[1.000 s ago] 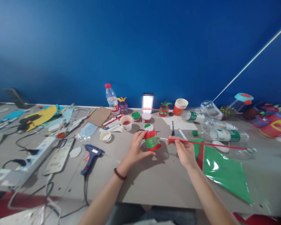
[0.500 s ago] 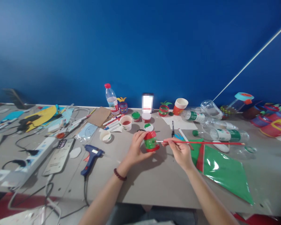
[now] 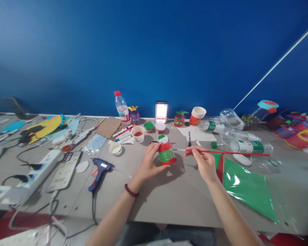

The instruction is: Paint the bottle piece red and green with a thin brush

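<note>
My left hand is closed around a short clear plastic cup, its ends painted red and its middle partly green. The cup lies tilted in my fingers above the table. In my right hand is a long red paintbrush, pinched near the bristle end. Its green-tipped bristles point at the cup's right side, a small gap away. Behind the cup lies a white lid with green paint on it. Beyond stand an open green paint jar and a paper cup of reddish water.
A blue glue gun with its cord and a power strip lie to the left. Plastic bottles and a green sheet pack lie right. A red-capped bottle, a phone and stacked paper cups stand along the wall.
My right hand has drawn the brush to the right and slightly up, off the cup. The cup has turned a little in my left hand, showing more of its green side.
</note>
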Motion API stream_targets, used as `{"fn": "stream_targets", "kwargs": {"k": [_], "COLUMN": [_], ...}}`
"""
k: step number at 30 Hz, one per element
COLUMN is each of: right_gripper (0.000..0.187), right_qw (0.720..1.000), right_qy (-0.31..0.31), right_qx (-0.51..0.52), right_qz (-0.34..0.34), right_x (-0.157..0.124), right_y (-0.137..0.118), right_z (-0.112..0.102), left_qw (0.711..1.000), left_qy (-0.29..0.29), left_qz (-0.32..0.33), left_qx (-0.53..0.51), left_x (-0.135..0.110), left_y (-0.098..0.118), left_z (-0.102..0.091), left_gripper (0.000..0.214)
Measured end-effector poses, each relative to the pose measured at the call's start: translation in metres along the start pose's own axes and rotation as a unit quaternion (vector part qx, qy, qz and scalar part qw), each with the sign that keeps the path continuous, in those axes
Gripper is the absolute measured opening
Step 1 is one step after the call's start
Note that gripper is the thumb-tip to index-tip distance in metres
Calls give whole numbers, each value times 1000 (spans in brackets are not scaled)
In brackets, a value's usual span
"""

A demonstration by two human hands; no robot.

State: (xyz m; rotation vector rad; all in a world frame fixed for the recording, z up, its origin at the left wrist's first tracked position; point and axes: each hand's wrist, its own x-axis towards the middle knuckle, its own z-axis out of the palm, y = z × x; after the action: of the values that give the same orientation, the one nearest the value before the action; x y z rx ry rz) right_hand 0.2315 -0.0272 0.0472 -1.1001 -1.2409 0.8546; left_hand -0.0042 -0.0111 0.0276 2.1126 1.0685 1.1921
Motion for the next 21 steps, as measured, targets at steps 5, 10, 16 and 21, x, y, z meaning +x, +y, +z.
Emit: {"fn": "stream_targets", "kwargs": {"k": [5, 10, 16, 21], "right_gripper": [23, 25, 28, 29], "right_qw": [996, 992, 995, 995], "right_qy": [-84, -120, -97, -90], "right_qx": [21, 14, 10, 10], "right_qz": [14, 25, 31, 35], "right_x": [-5, -7, -2, 1], "right_y": [-4, -8, -8, -8], "right_z": [2, 9, 5, -1], "left_qw": [1000, 1000, 1000, 1000], "left_qy": [5, -3, -10, -13], "left_qz": [-3, -2, -1, 1], "left_qx": [-3, -21, -21, -21], "left_x": [0, 0, 0, 1], "left_y": [-1, 1, 1, 1], "left_z": [2, 3, 4, 3], "left_gripper": [81, 75, 73, 74]}}
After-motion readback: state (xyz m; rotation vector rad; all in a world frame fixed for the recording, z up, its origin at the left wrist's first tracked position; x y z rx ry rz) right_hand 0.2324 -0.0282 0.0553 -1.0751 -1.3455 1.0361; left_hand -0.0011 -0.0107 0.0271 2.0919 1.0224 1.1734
